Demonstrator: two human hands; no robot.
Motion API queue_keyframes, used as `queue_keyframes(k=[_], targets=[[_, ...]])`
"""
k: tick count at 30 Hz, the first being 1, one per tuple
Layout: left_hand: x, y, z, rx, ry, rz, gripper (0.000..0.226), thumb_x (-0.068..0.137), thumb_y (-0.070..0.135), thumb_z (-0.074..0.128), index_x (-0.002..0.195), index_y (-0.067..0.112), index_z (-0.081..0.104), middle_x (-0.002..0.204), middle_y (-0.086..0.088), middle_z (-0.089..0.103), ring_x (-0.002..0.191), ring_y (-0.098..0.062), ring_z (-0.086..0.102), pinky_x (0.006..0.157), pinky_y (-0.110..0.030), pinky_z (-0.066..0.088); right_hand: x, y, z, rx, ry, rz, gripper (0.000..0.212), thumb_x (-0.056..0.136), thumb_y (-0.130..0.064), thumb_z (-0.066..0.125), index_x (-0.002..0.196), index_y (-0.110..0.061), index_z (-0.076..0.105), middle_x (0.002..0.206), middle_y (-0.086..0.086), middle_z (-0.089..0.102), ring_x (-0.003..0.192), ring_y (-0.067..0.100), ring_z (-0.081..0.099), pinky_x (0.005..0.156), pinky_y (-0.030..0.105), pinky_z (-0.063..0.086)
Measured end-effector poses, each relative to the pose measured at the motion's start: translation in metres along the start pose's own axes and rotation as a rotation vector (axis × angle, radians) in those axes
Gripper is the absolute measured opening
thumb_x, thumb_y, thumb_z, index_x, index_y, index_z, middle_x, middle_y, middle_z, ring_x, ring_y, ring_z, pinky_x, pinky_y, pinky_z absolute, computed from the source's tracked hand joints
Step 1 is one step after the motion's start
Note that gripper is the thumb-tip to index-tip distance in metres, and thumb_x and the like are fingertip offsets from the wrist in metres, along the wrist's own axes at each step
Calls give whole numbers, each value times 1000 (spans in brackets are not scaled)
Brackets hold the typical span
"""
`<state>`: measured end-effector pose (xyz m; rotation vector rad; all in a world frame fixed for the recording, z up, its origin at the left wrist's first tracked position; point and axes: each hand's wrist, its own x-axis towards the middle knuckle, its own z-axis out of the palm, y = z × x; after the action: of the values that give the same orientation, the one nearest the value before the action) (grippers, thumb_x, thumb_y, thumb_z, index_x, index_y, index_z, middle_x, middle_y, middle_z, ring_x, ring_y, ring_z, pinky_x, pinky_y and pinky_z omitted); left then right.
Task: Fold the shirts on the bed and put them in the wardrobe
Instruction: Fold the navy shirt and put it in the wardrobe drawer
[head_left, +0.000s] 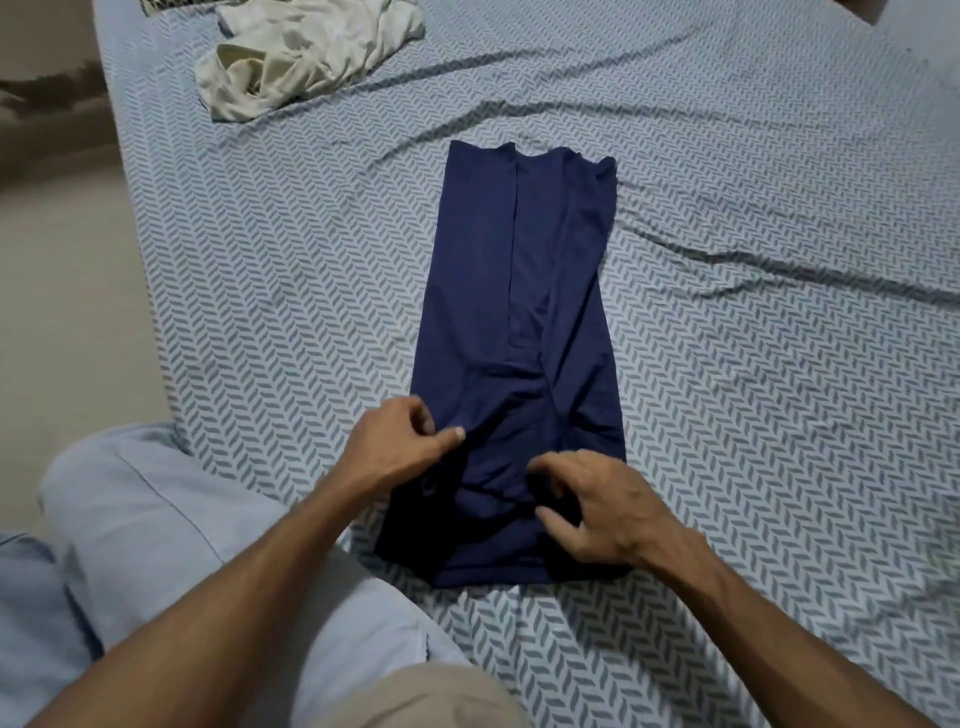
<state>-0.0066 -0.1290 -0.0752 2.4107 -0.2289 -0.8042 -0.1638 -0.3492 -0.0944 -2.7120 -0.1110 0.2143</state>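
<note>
A navy blue shirt (524, 322) lies on the bed, folded lengthwise into a long narrow strip with both sides turned in. My left hand (400, 441) pinches the cloth at the strip's near left edge between thumb and fingers. On the near right part my right hand (592, 514) rests with curled fingers pressing into the cloth; a firm grip there is unclear. A crumpled cream shirt (306, 52) sits in a heap at the far left of the bed.
The bed sheet (753, 364) is pale blue with a grey herringbone pattern and a few creases. A light blue pillow (156, 519) lies at the near left corner. Beige floor (62, 260) runs along the bed's left side.
</note>
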Motion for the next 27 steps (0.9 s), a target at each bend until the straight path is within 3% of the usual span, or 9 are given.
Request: queue_keyframes(k=[3, 6, 8, 11, 14, 16, 20, 24, 27], targets=[[21, 27, 0, 140, 219, 287, 19, 82, 36, 74, 83, 19, 66, 86, 1, 72, 85, -22, 65, 79, -33, 51, 20, 8, -18, 120, 150, 70, 28, 84, -41, 59, 108, -27, 64, 86, -10, 66, 76, 10, 60, 74, 31, 53], [49, 69, 3, 158, 175, 540, 17, 85, 20, 71, 100, 14, 74, 100, -2, 74, 97, -23, 64, 84, -26, 44, 62, 29, -41, 170, 354, 186, 15, 84, -27, 66, 97, -23, 71, 84, -7, 72, 71, 8, 62, 73, 22, 49], [65, 88, 9, 101, 62, 506, 25, 88, 21, 70, 113, 15, 73, 107, 0, 73, 98, -15, 64, 81, -16, 39, 100, 45, -59, 145, 430, 280, 13, 85, -21, 66, 96, -21, 73, 88, -2, 76, 79, 17, 69, 77, 24, 48], [98, 94, 24, -15, -143, 338, 36, 87, 33, 75, 120, 18, 71, 111, 4, 73, 102, -12, 67, 84, -20, 47, 169, 74, -86, 134, 438, 429, 18, 87, -23, 62, 101, -22, 73, 97, 1, 77, 93, 23, 70, 87, 32, 52], [116, 85, 30, -208, -237, 198, 34, 78, 46, 84, 102, 24, 77, 86, 8, 75, 71, -4, 70, 63, -18, 48, 234, 99, -100, 73, 353, 529, 28, 85, -29, 62, 109, -19, 69, 110, 3, 73, 105, 27, 66, 87, 32, 48], [124, 82, 31, -290, -292, 146, 25, 74, 44, 88, 88, 25, 80, 71, 9, 74, 53, 1, 61, 56, -17, 46, 267, 114, -104, 37, 270, 659, 51, 80, -35, 68, 124, -11, 56, 125, 12, 61, 114, 34, 60, 83, 33, 43], [131, 76, 27, -321, -296, 123, 11, 72, 31, 88, 78, 25, 81, 66, 13, 72, 60, 1, 64, 66, -21, 50, 308, 134, -122, 120, 279, 890, 93, 77, -29, 77, 149, -3, 25, 146, 18, 41, 134, 36, 46, 101, 38, 45], [133, 72, 20, -417, -369, 104, 8, 75, 21, 85, 71, 19, 78, 60, 3, 66, 48, -6, 53, 53, -23, 41, 325, 153, -140, 29, 311, 950, 79, 84, -20, 73, 147, -5, 27, 138, 16, 52, 129, 35, 51, 97, 42, 48], [133, 71, 18, -466, -384, 93, 10, 75, 18, 87, 72, 14, 78, 58, 1, 64, 43, -6, 49, 47, -19, 36, 332, 160, -148, -107, 316, 937, 49, 88, -18, 66, 132, -6, 51, 134, 14, 57, 124, 34, 55, 92, 40, 49]])
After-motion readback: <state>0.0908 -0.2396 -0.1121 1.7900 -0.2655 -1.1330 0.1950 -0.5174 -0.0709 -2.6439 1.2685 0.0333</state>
